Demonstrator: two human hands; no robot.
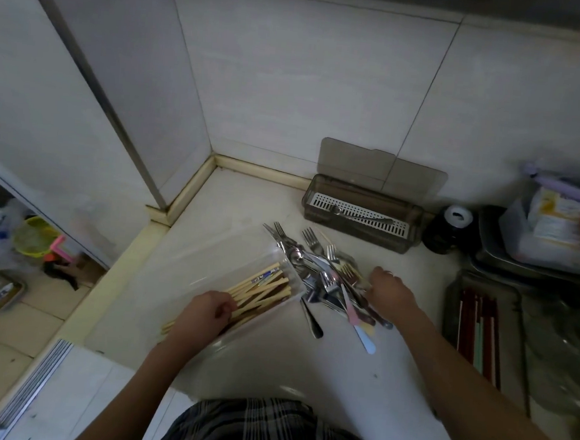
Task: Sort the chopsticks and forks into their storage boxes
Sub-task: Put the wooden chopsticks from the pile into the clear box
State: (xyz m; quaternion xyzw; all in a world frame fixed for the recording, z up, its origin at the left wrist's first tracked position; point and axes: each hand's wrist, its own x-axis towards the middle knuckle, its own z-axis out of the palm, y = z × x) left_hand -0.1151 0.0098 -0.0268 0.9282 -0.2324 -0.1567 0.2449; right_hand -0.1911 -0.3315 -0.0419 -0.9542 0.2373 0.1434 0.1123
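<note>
The left hand (206,312) grips wooden chopsticks (259,291) in the clear box (292,271). The right hand (388,290), fingers curled, rests on the fork pile (326,274) between the hands. Next, probably: lift forks toward the grey box (363,213) beyond.

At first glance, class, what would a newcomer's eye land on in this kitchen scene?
The tangled pile of forks mid-counter, with the right hand resting on its right edge. Next, the left hand gripping pale chopsticks in the clear box. Behind, by the wall, a smoky lidded box stands open.
</note>
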